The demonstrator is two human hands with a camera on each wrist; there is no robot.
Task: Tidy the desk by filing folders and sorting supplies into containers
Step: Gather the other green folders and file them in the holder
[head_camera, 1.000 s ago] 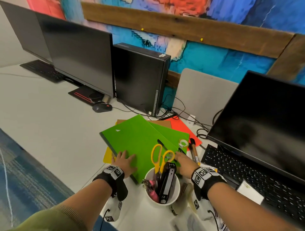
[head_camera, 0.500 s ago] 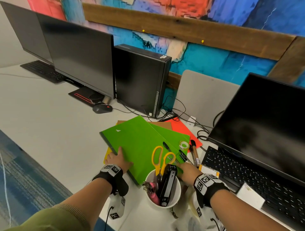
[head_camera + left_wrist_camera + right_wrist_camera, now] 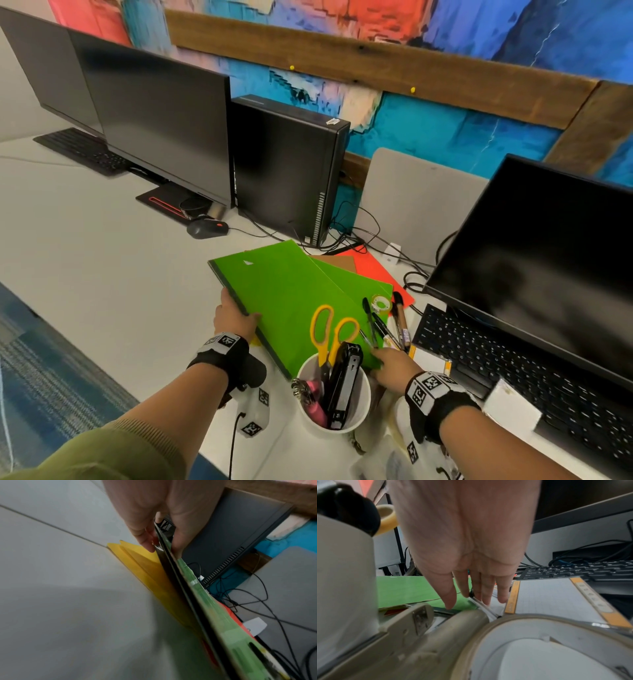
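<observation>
The bright green flat folder with a dark spine (image 3: 291, 301) lies on the white desk (image 3: 102, 260), on top of a spread of other folders, and the left hand (image 3: 233, 313) has it by the near left edge: thumb on the top face, fingers tucked beneath, pinching that edge. The left wrist view shows the edge raised off the yellow paper folder (image 3: 137, 561) lying flat under it. A second green folder (image 3: 352, 277) peeks out to the right, with a brown sheet and an orange-red folder (image 3: 376, 270) beyond.

Over on the near right corner, the right hand (image 3: 394, 365) comes in with straight fingers (image 3: 450, 595), tips down on the green cover and against a slim pen (image 3: 481, 603); nothing is gripped there. Black pens and markers (image 3: 376, 325) and a small roll of clear tape (image 3: 381, 303) lie along the folder's right side.

Just this side of the folder stands a white round cup (image 3: 342, 418) holding yellow-handled scissors (image 3: 325, 332), a black stapler (image 3: 344, 383) and a pink item. To the right, a black keyboard (image 3: 513, 370) sits under a dark monitor (image 3: 548, 257); a black computer tower (image 3: 287, 171) stands behind.
</observation>
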